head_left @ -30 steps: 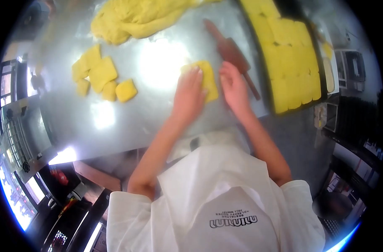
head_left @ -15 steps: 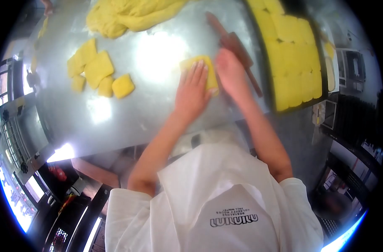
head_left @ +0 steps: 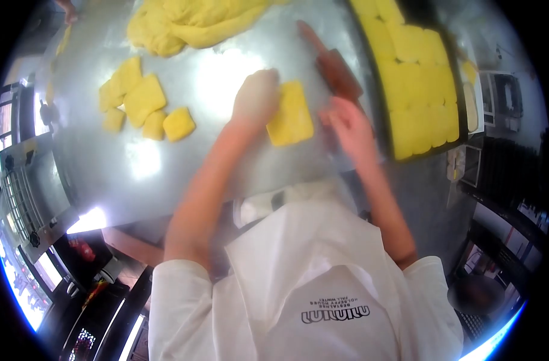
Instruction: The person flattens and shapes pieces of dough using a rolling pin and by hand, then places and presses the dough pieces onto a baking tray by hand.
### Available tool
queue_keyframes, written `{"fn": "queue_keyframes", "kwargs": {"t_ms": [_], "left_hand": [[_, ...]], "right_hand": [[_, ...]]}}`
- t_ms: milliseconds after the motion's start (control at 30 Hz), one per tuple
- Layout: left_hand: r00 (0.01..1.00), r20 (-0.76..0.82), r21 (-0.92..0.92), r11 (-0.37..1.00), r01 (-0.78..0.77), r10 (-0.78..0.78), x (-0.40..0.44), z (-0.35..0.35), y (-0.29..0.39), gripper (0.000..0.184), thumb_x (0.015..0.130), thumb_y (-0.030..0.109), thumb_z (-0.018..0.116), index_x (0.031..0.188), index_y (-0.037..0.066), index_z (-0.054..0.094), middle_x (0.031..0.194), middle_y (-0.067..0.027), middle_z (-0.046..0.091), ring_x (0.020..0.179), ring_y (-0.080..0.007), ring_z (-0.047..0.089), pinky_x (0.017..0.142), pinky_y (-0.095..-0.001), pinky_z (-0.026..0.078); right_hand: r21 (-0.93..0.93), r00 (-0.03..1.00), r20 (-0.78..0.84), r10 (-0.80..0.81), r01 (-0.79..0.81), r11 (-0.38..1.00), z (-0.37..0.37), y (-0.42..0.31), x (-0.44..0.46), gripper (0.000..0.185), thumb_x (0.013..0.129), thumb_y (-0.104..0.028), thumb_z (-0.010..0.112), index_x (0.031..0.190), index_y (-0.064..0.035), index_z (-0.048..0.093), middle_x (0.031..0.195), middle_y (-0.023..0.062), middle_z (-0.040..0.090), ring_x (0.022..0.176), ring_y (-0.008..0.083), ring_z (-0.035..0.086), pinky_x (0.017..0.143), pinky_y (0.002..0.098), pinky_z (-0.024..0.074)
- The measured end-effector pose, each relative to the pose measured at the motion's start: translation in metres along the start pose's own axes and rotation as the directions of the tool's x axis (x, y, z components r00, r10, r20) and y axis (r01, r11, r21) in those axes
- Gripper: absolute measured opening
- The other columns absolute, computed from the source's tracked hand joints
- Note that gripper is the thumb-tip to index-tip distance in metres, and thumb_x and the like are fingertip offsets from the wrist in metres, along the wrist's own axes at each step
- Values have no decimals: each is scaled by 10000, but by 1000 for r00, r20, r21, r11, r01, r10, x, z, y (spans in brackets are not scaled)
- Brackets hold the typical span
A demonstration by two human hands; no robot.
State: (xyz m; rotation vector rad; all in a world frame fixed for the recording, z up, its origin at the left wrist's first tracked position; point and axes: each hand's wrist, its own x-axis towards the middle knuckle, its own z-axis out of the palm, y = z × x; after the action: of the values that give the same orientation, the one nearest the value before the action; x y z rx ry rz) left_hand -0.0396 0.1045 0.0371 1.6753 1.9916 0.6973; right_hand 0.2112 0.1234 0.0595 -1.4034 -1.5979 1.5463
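A flattened rectangle of yellow dough [head_left: 292, 117] lies on the metal table. My left hand [head_left: 255, 99] is at its left edge, fingers curled into a fist; what is inside them, if anything, is hidden. To the right of the dough, my right hand [head_left: 350, 127] is blurred, its fingers loosely bent and apart, with nothing visible in them. It overlaps the near handle of a reddish-brown rolling pin [head_left: 339, 75], which lies slanted on the table. I cannot tell whether hand and handle touch.
Several small dough pieces [head_left: 144, 101] lie on the left of the metal table [head_left: 184, 174]. A large dough mass [head_left: 193, 24] sits at the far side. On the right, a dark tray [head_left: 461, 117] holds rows of flat dough pieces. Another person's hand [head_left: 67, 9] shows at the far left.
My left hand has lifted off the dough's top, moved left and curled up, uncovering the rectangle. My right hand has come nearer to me and slightly right, over the rolling pin's handle.
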Motion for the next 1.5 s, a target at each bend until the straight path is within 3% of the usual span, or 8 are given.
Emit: {"fn": "queue_keyframes", "kwargs": {"t_ms": [367, 567, 767, 967, 1167, 1267, 1367, 1500], "left_hand": [[916, 402, 281, 950, -135, 11, 41, 10, 3, 304, 897, 250, 754, 1096, 36, 670, 1004, -165, 730, 955, -350, 713, 833, -422, 570], [945, 325, -87, 994, 72, -40, 14, -9, 17, 277, 932, 265, 746, 1024, 7, 704, 961, -256, 716, 941, -462, 686, 819, -514, 541], [943, 319, -367, 905, 217, -97, -19, -35, 46, 187, 933, 157, 762, 991, 4, 673, 887, -33, 702, 831, -98, 644, 747, -313, 538], [993, 29, -446, 891, -87, 111, -95, -4, 138, 215, 871, 45, 784, 1039, 41, 650, 949, -167, 702, 819, -378, 710, 715, -420, 575], [962, 44, -481, 850, -215, 268, -97, -4, 164, 226, 888, 85, 777, 1085, 43, 672, 1039, -150, 711, 953, -357, 695, 787, -407, 575], [994, -85, -496, 863, -99, 65, -70, -13, 140, 286, 969, 165, 736, 1213, 26, 682, 1144, -125, 737, 988, -292, 720, 856, -393, 572], [946, 255, -822, 471, 321, -199, -13, 5, 106, 526, 1052, 348, 669, 1414, -27, 594, 1303, -151, 701, 1139, -249, 695, 979, -380, 563], [629, 766, -614, -142, 776, 129, 72, 9, 122, 620, 1034, 424, 684, 1434, -36, 571, 1338, -166, 680, 1223, -268, 674, 1058, -428, 541]], "right_hand": [[199, 997, 4, 83, -82, 977, -3, 14, -34, 306, 1047, -25, 569, 1350, 6, 600, 1035, 93, 751, 922, 125, 693, 876, 259, 556], [187, 990, 57, 130, -138, 973, -1, 9, -34, 295, 1059, -45, 551, 1344, 7, 605, 1037, 89, 751, 927, 123, 690, 892, 258, 549], [382, 922, 174, 346, -387, 839, -3, -4, -42, 351, 1090, -224, 568, 1366, -9, 586, 1204, 107, 730, 1068, 171, 693, 949, 328, 547], [752, 764, 418, 491, -595, 285, -22, -27, -66, 481, 1115, -489, 494, 1341, -80, 605, 1241, 86, 705, 1125, 185, 682, 967, 377, 548], [767, 845, 350, 404, -506, 394, -51, -55, -70, 566, 1133, -496, 426, 1413, -27, 576, 1380, 107, 656, 1256, 231, 648, 1072, 403, 515], [827, 871, 368, 326, -467, 314, -68, -65, -56, 549, 1132, -414, 448, 1488, -3, 519, 1452, 138, 623, 1336, 264, 612, 1139, 432, 480], [877, 875, 426, 230, -462, 132, -95, -60, -33, 513, 1103, -311, 535, 1481, 35, 511, 1463, 195, 613, 1348, 320, 599, 1154, 480, 477], [832, 895, 411, 174, -446, 329, -121, -79, 18, 493, 1074, -235, 578, 1481, 34, 506, 1439, 176, 624, 1329, 298, 612, 1133, 438, 490]]}}
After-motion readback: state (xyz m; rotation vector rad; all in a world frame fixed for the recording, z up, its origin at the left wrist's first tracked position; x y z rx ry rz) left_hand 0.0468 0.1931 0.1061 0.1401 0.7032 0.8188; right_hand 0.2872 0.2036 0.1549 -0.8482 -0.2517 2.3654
